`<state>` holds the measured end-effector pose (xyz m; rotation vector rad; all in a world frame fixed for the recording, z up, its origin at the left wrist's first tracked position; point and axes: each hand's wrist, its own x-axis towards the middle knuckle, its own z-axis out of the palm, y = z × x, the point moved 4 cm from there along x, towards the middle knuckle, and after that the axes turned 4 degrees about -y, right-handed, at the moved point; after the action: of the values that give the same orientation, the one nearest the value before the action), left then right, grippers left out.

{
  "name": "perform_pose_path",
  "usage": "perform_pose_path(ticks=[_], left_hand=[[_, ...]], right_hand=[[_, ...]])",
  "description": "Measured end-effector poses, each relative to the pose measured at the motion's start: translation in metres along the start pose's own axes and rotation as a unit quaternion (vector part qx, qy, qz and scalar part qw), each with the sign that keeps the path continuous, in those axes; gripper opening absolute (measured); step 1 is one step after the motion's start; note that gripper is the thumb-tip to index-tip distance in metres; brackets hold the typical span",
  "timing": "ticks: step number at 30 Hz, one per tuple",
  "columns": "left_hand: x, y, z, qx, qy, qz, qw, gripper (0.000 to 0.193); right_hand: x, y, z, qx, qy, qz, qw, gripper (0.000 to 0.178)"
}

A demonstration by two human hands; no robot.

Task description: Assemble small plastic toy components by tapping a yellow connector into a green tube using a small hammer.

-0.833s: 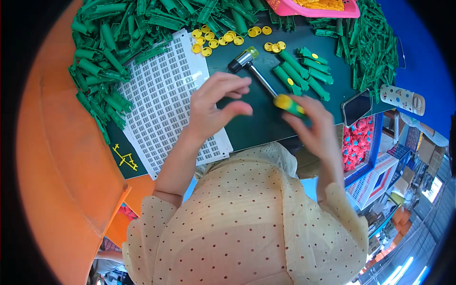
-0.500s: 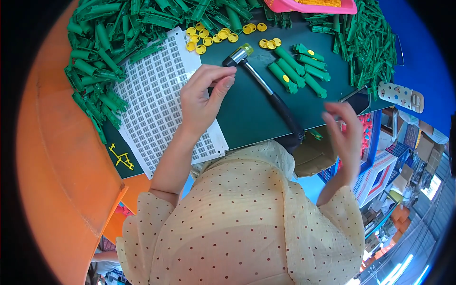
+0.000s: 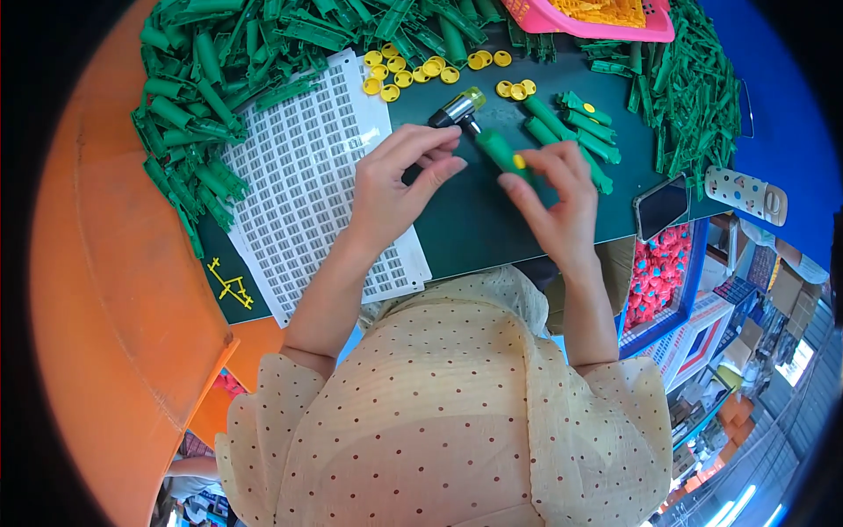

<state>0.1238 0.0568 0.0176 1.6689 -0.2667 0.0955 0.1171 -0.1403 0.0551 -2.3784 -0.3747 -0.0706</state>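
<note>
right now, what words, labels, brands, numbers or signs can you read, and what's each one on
None can be read.
White sheets: rows of small dark print, too small to read.
Green piece at the right hand: blurred, no lettering to make out.
Yellow discs: too small to tell any lettering.
Phone: no readable text on its dark face.

Both forearms are bare and reach forward from beside the torso. The left forearm [image 3: 331, 294] slants inward to the left hand [image 3: 392, 183], whose fingers curl loosely with the thumb held apart below them. The right forearm [image 3: 588, 316] runs nearly straight forward; the right hand [image 3: 564, 204] angles inward, thumb and bent fingers gripping.
</note>
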Motion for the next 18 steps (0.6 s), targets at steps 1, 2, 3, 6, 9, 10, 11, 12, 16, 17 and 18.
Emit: perform_pose_path(ticks=[1,2,3,6,9,10,11,12,16,17,18], left_hand=[[0.002,0.003,0.001,0.002,-0.009,-0.003,1.0,0.025],[0.003,0.004,0.001,0.005,-0.017,-0.006,1.0,0.027],[0.004,0.003,-0.001,0.005,-0.017,-0.005,1.0,0.027],[0.002,0.003,-0.006,-0.022,-0.039,0.033,0.998,0.029],[0.004,0.008,-0.011,-0.002,0.028,0.082,0.996,0.029],[0.004,0.007,-0.012,0.039,0.045,0.092,0.994,0.029],[0.004,0.008,-0.012,0.078,0.062,0.102,0.99,0.03],[0.005,0.008,-0.012,0.076,0.062,0.103,0.99,0.03],[0.003,0.005,-0.008,0.102,0.036,0.092,0.99,0.033],[0.002,0.003,-0.007,0.094,0.022,0.082,0.992,0.035],[0.002,0.002,-0.007,0.095,0.024,0.081,0.992,0.035]], right_hand=[[0.003,-0.006,0.006,0.028,-0.026,-0.004,0.999,0.027],[0.005,-0.011,0.013,0.059,-0.052,-0.01,0.997,0.029],[0.007,-0.015,0.018,0.056,-0.063,-0.02,0.996,0.028],[0.023,-0.018,0.017,0.018,-0.078,-0.071,0.994,0.027],[0.05,0.005,0.007,-0.09,-0.02,-0.077,0.993,0.026],[0.059,0.013,0.004,-0.143,0.019,-0.07,0.987,0.027],[0.065,0.018,0.005,-0.145,0.019,-0.071,0.987,0.027],[0.07,0.023,0.007,-0.201,0.023,-0.063,0.977,0.027],[0.073,0.033,0.011,-0.281,0.006,-0.048,0.958,0.022],[0.074,0.032,0.01,-0.28,0.005,-0.05,0.959,0.022],[0.074,0.029,0.009,-0.275,0.008,-0.064,0.959,0.019]])
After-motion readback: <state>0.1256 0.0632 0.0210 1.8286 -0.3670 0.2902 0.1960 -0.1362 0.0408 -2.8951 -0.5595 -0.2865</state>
